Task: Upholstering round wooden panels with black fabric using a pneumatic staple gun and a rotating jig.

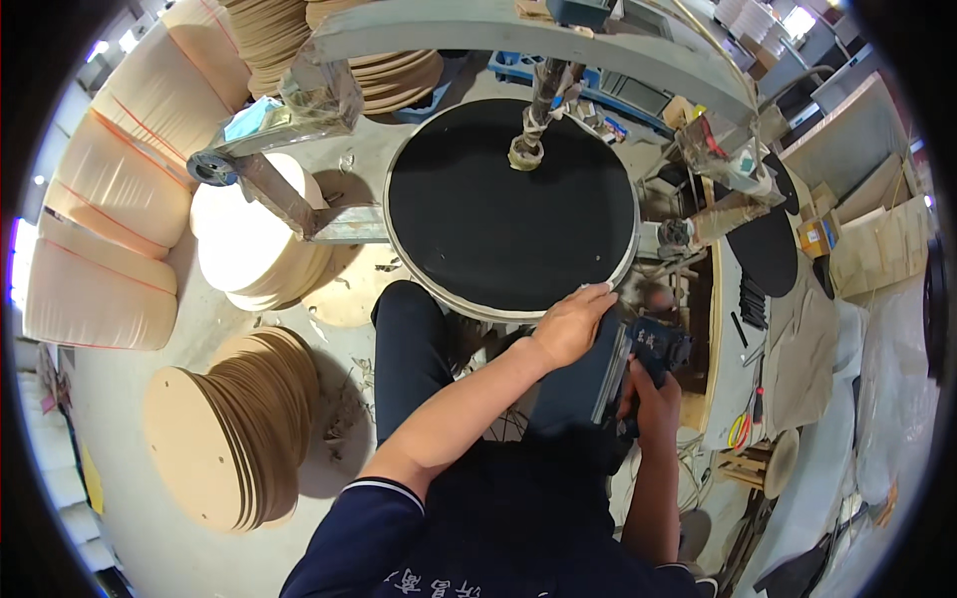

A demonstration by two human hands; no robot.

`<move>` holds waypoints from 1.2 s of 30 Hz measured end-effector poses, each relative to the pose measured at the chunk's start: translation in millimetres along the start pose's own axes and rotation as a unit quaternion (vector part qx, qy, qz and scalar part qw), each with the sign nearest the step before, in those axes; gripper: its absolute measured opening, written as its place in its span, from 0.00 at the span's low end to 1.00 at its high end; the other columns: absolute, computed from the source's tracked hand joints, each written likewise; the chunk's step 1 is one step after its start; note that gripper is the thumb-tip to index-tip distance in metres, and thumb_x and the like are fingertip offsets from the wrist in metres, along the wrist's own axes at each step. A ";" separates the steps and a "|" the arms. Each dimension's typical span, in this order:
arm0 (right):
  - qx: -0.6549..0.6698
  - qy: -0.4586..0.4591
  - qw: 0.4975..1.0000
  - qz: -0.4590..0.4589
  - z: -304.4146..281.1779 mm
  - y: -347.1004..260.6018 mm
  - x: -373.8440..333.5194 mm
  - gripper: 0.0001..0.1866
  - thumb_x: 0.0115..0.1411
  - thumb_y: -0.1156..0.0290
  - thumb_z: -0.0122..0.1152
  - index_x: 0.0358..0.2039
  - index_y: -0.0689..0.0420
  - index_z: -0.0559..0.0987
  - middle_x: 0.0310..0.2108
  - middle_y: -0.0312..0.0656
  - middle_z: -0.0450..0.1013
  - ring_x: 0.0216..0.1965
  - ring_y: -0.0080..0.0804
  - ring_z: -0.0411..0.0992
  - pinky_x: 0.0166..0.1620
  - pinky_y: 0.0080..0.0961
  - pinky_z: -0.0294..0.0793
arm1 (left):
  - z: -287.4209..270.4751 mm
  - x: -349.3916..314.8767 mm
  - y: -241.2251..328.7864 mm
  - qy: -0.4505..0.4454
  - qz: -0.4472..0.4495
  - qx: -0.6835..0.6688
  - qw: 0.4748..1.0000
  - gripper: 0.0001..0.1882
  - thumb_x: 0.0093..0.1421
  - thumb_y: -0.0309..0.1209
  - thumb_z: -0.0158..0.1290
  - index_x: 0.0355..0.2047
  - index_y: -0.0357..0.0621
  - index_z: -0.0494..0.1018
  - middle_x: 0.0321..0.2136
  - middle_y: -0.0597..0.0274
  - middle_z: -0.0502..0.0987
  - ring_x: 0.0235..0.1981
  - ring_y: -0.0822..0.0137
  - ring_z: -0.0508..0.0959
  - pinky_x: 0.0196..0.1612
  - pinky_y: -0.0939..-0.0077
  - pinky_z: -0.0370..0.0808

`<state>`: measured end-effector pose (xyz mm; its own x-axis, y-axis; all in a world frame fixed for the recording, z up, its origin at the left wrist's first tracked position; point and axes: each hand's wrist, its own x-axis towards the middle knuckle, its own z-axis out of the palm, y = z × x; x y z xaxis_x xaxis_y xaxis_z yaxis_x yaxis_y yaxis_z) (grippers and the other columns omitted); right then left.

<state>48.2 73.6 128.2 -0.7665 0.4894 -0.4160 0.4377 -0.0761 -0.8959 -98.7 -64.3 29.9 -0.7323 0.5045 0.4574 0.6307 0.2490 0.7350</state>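
In front of me a large round board covered in black fabric [488, 219], with a pale rim, sits in a metal frame. A tape-wrapped post [530, 140] presses down on its far part. At the near right edge, my left hand [573, 327] is closed over the rim, its fingertips on the black face and rim; its underside is hidden. My right hand [650, 404] grips a dark staple gun [653, 344] by the handle. The gun is just right of my left hand, below the board's edge and apart from it. A long metal magazine shows along its left side.
Round wooden boards [199, 448] lean in a row at lower left, with a stack of pale discs [254, 229] behind. Metal frame arms [538, 35] arch over the board. At right a workbench [733, 369] holds yellow-and-red scissors [739, 431], black strips and black fabric discs [763, 244].
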 end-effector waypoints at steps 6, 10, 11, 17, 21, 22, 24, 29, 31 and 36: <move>0.006 -0.021 1.000 -0.009 -14.6 14.5 -4.2 0.12 0.70 0.64 0.65 0.42 0.61 0.81 0.20 0.34 0.72 0.15 0.24 0.70 0.21 0.27 0.69 | -84.6 11.8 -24.1 0.066 0.039 0.102 0.992 0.14 0.63 0.28 0.61 0.49 0.42 0.83 0.52 0.55 0.83 0.55 0.52 0.80 0.64 0.55 0.72; 0.025 -0.013 1.000 0.006 -12.2 4.9 -7.5 0.10 0.69 0.67 0.66 0.44 0.60 0.80 0.22 0.33 0.72 0.16 0.22 0.70 0.22 0.24 0.68 | -156.1 -9.6 -67.3 0.090 0.016 0.236 0.967 0.16 0.61 0.28 0.64 0.50 0.42 0.83 0.52 0.54 0.82 0.55 0.51 0.80 0.65 0.54 0.71; 0.024 -0.025 0.999 0.014 -10.9 2.9 -7.1 0.10 0.69 0.67 0.66 0.44 0.59 0.80 0.22 0.33 0.72 0.16 0.21 0.69 0.22 0.24 0.68 | -169.6 -18.0 -77.4 0.100 0.006 0.252 0.963 0.17 0.60 0.28 0.64 0.50 0.41 0.82 0.53 0.54 0.81 0.55 0.50 0.79 0.65 0.53 0.71; 0.026 -0.047 0.999 0.002 -7.1 4.3 -6.5 0.10 0.68 0.68 0.67 0.45 0.60 0.80 0.21 0.33 0.72 0.16 0.20 0.69 0.22 0.23 0.69 | -202.7 -44.0 -84.9 0.046 0.011 0.312 0.949 0.18 0.61 0.32 0.65 0.51 0.42 0.82 0.54 0.53 0.80 0.57 0.47 0.77 0.66 0.52 0.70; 0.003 -0.030 0.999 0.014 -4.1 -0.4 -11.6 0.10 0.68 0.68 0.66 0.46 0.60 0.80 0.20 0.33 0.71 0.16 0.20 0.69 0.23 0.23 0.68 | -183.9 -56.9 -65.0 0.029 0.013 0.270 0.962 0.18 0.62 0.35 0.65 0.51 0.43 0.82 0.54 0.53 0.80 0.57 0.49 0.78 0.64 0.54 0.73; 0.003 -0.023 1.000 0.013 -3.0 -1.8 -13.1 0.10 0.68 0.69 0.67 0.45 0.60 0.80 0.20 0.33 0.71 0.16 0.20 0.68 0.23 0.24 0.68 | -176.8 -59.0 -56.7 0.020 0.009 0.273 0.962 0.19 0.62 0.35 0.64 0.52 0.43 0.82 0.55 0.54 0.79 0.56 0.49 0.78 0.64 0.54 0.73; -0.001 -0.026 1.000 0.014 -2.9 0.1 -11.8 0.10 0.68 0.69 0.67 0.45 0.60 0.80 0.20 0.33 0.71 0.16 0.20 0.68 0.23 0.24 0.68 | -162.9 -63.2 -46.0 0.014 0.020 0.272 0.962 0.21 0.62 0.35 0.64 0.54 0.42 0.80 0.56 0.55 0.79 0.57 0.51 0.77 0.64 0.56 0.73; -0.010 -0.018 1.000 0.011 -1.9 2.0 -13.5 0.10 0.68 0.69 0.67 0.45 0.59 0.81 0.20 0.32 0.71 0.16 0.20 0.68 0.23 0.24 0.68 | -127.0 -72.3 -32.0 -0.001 0.042 0.263 0.964 0.23 0.63 0.30 0.63 0.59 0.42 0.78 0.59 0.54 0.78 0.59 0.52 0.77 0.65 0.57 0.72; -0.022 -0.014 1.000 0.012 -2.1 4.5 -11.8 0.09 0.68 0.69 0.66 0.44 0.60 0.81 0.20 0.33 0.72 0.16 0.22 0.69 0.22 0.25 0.68 | -112.9 -72.7 -29.6 0.000 0.044 0.247 0.968 0.24 0.63 0.29 0.62 0.60 0.41 0.77 0.59 0.54 0.78 0.60 0.52 0.77 0.65 0.57 0.72; -0.026 -0.012 1.000 -0.002 -3.6 5.4 -14.4 0.09 0.69 0.69 0.64 0.44 0.60 0.81 0.20 0.33 0.72 0.15 0.24 0.69 0.21 0.26 0.68 | -92.7 -72.9 -19.9 -0.037 0.052 0.195 0.979 0.26 0.61 0.24 0.58 0.61 0.40 0.76 0.62 0.55 0.76 0.63 0.52 0.74 0.69 0.56 0.70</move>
<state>63.2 69.3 130.0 -0.7789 0.4692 -0.4162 0.4576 -0.0288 -0.8887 -81.7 -182.6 28.4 -0.6470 0.5988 0.4720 0.7618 0.4819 0.4328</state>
